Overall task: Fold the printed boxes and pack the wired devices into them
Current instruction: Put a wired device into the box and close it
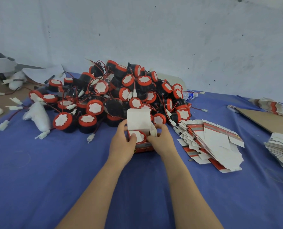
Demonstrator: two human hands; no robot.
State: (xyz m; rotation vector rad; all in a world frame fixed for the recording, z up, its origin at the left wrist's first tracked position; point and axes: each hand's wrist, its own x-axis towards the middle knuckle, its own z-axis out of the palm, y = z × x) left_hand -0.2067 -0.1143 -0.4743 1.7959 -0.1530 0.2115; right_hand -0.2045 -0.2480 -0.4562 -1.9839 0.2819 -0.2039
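Note:
A small printed box (142, 147), red with a white inside, stands on the blue cloth (54, 171) with its top lid upright and open. A red-rimmed wired device (141, 136) sits inside it. My left hand (122, 142) grips the box's left side, thumb over the opening. My right hand (160, 139) holds the right side, its fingers curled at the right side flap. Behind the box lies a large pile of black-and-red wired devices (107, 95) with white connectors. A fanned stack of flat printed boxes (210, 142) lies to the right.
More flat box stacks lie at the right edge (281, 149) and far right (269, 105). A brown cardboard sheet (268, 119) lies beside them. A plastic bottle (189, 95) lies behind the pile. White wrapped bundles (38, 117) and loose connectors are on the left. A wall stands behind.

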